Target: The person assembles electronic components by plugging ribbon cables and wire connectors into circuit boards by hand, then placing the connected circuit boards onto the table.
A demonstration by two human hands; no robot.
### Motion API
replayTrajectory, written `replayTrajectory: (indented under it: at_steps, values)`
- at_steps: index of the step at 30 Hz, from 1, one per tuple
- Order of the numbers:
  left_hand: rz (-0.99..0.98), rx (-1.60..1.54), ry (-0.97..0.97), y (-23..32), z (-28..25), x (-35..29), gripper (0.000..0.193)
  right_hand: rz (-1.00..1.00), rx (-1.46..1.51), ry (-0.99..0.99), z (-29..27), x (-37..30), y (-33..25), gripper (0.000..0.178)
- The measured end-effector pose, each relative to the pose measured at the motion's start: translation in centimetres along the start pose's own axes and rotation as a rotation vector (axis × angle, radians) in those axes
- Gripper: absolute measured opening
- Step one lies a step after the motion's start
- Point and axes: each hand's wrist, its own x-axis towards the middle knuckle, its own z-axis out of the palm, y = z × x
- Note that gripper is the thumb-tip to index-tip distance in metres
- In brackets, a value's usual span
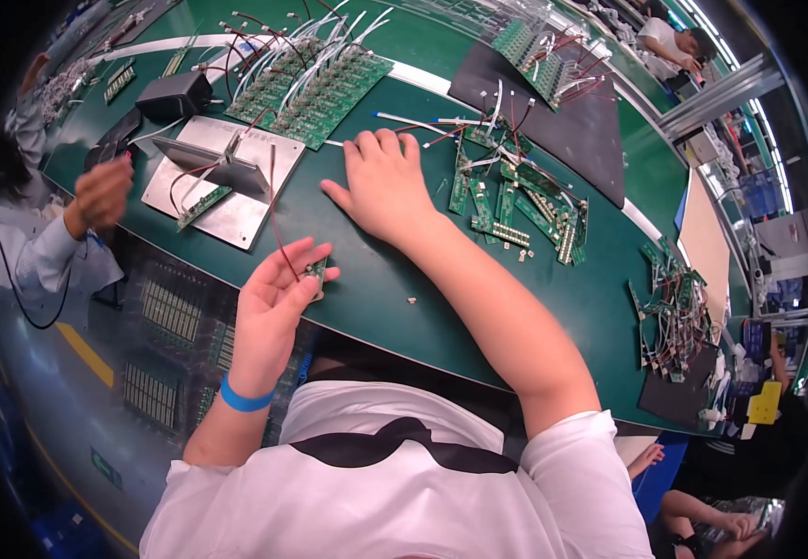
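The small circuit board (317, 269) is in the left hand (285, 284), at the bench's near edge. What shows of it is a green, narrow piece, largely covered by the fingers; its components are too small to make out. A thin dark red wire (279, 233) rises from it toward the silver metal plate (236, 222) near the bench's left end. The left thumb and fingertips close lightly on the board, the other fingers loosely bent. The right hand (387, 191) lies palm down on the bench (376, 284), fingers extended and slightly apart; whether anything is under them I cannot tell. To its right, toward the bench's middle, lies a pile of green board strips (508, 210), some with rows of pale components.
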Motion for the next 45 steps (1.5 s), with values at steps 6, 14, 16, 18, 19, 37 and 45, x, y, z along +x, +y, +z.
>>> replayTrajectory:
  at_steps: [6, 14, 16, 18, 19, 37, 45]
  values:
    - [0.118, 0.047, -0.095, -0.3, -0.3, 0.1, 0.05, 0.039, -0.101, -0.091, -3.9, -6.5, -1.3, 0.043]
    - [0.145, 0.068, 0.035, -1.3, -0.1, 1.1, 0.038, 0.127, -0.02, -0.007, -7.1, -12.0, -0.2, 0.025]
    - [0.187, 0.077, 0.047, -1.0, 0.3, 1.1, 0.037, 0.185, 0.056, 0.105, -8.1, -12.8, 1.1, 0.021]
    - [0.196, 0.101, 0.032, -1.1, 0.0, 1.3, 0.036, 0.196, 0.134, 0.198, -8.8, -14.2, 2.8, 0.017]
    - [0.217, 0.127, 0.022, -1.1, -0.1, 1.3, 0.036, 0.204, 0.137, 0.189, -9.2, -15.1, 2.9, 0.017]
    - [0.058, 0.017, -0.021, -0.1, 0.2, 1.0, 0.04, 0.308, 0.181, 0.159, -8.3, -16.2, 5.7, 0.016]
    - [-0.483, -0.612, -0.261, 0.1, 0.8, 1.6, 0.04, 0.331, 0.114, 0.07, -7.5, -14.5, 9.6, 0.017]
